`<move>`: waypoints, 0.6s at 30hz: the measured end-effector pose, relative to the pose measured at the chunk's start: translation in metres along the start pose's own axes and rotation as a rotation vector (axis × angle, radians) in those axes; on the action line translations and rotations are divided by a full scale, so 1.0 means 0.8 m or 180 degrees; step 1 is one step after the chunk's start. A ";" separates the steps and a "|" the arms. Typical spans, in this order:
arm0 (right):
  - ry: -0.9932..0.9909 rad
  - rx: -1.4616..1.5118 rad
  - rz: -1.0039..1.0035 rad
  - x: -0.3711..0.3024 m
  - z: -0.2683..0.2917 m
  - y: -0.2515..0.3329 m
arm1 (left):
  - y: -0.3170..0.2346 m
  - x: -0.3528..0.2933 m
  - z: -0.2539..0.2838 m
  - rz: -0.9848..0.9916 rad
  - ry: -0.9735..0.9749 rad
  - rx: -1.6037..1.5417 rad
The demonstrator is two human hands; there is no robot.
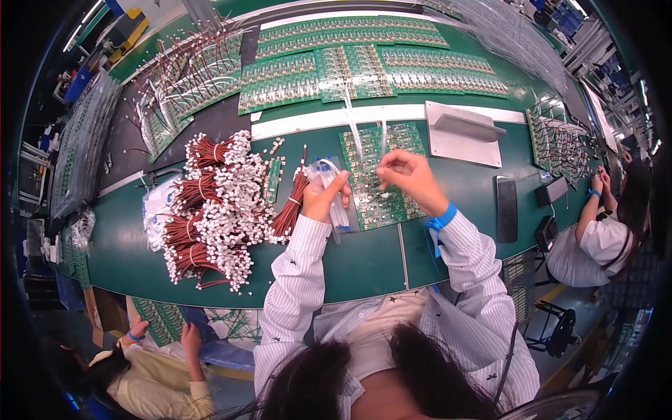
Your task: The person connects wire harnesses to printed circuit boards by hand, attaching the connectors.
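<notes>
My left hand (322, 201) is closed around a bunch of white flat ribbon cables (326, 169) with blue ends, partly in clear plastic. Beside it lies a green circuit-board panel (372, 203) on the table. Over this panel is my right hand (414, 180), its thumb and fingertips drawn together; whatever they hold is too small to make out. Two pale flat strips rise from the panel's upper part, a long one (355, 133) and a shorter one (383, 134). A blue band (442, 217) circles my right wrist.
Bundled brown wires with white connectors (199, 189) are heaped at left. Rows of green boards (350, 70) lie beyond a white rail (301, 126). An angled metal block (463, 136) and a black bar (506, 208) stand right. People work at far right (595, 241) and lower left (150, 385).
</notes>
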State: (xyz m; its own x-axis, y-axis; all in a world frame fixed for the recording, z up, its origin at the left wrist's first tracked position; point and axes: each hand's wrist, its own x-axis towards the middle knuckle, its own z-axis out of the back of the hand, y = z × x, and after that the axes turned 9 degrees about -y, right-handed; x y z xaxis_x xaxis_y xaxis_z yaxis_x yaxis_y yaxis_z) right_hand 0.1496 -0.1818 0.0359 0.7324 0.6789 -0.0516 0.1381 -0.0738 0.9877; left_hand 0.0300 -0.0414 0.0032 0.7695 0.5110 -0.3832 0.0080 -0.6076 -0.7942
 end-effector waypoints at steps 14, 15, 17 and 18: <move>0.0040 -0.2052 0.1327 0.015 -0.010 -0.036 | 0.003 0.001 0.001 0.0067 0.0053 -0.0042; 0.0037 -0.2077 0.1335 0.015 -0.010 -0.037 | 0.003 0.001 0.001 0.0062 0.0072 -0.0026; 0.0037 -0.2102 0.1343 0.014 -0.011 -0.037 | 0.003 0.000 0.001 0.0066 0.0064 -0.0020; 0.0030 -0.2138 0.1389 0.013 -0.011 -0.035 | 0.002 0.000 0.001 0.0068 0.0059 -0.0011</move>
State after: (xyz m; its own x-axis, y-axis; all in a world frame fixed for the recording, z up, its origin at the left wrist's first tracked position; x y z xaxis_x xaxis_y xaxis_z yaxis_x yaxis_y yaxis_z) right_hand 0.1475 -0.1658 0.0091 0.6217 0.6966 0.3582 -0.5927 0.1195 0.7965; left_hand 0.0294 -0.0422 0.0015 0.7812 0.4865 -0.3913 -0.0066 -0.6203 -0.7844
